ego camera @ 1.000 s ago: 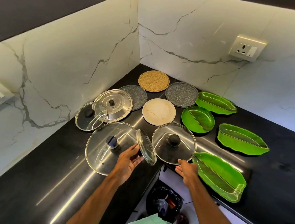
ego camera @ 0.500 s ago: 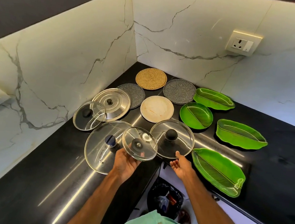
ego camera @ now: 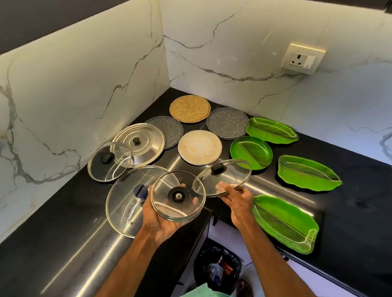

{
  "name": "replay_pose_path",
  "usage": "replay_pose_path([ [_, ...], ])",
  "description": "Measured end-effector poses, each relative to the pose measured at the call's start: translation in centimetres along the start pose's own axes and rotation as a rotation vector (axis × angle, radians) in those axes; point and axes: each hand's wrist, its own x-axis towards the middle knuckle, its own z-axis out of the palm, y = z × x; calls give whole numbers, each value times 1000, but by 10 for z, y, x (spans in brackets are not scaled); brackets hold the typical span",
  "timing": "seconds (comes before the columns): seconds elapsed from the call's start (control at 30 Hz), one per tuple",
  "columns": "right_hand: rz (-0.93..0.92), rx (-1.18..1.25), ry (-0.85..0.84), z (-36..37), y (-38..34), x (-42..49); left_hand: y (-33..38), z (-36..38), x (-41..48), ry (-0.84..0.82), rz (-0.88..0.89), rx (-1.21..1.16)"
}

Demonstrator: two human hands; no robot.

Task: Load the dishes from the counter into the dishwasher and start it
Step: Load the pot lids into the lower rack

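Observation:
My left hand (ego camera: pixel 156 220) holds a small glass lid (ego camera: pixel 178 195) underside up above the counter's front edge, fingers curled round its rim. My right hand (ego camera: pixel 238 200) grips the near rim of a glass lid with a black knob (ego camera: pixel 222 177) and has it tilted up off the black counter (ego camera: pixel 55 242). A large glass lid with a blue knob (ego camera: pixel 126 204) lies flat under the left hand. Behind it lie a smaller glass lid (ego camera: pixel 109 161) and a steel lid (ego camera: pixel 138 143).
Farther back lie a cream plate (ego camera: pixel 200 147), two grey speckled plates (ego camera: pixel 226 126), a brown mat (ego camera: pixel 190 108) and several green leaf-shaped dishes (ego camera: pixel 284 222) to the right. A black-lined bin (ego camera: pixel 218 267) stands on the floor below. Marble walls close the corner.
My left hand has turned the small lid from on edge to flat, underside up. My right hand has taken the black-knobbed lid's rim and tipped it up off the counter.

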Motion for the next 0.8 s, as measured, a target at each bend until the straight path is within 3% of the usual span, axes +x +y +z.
replay_pose_path([
  [0.23, -176, -258, 21, -26, -39, -41, 6, 7, -12, -156, -84, 125],
  [0.8, -493, -189, 418, -166, -134, -202, -110, 53, 6, -302, -362, 517],
])
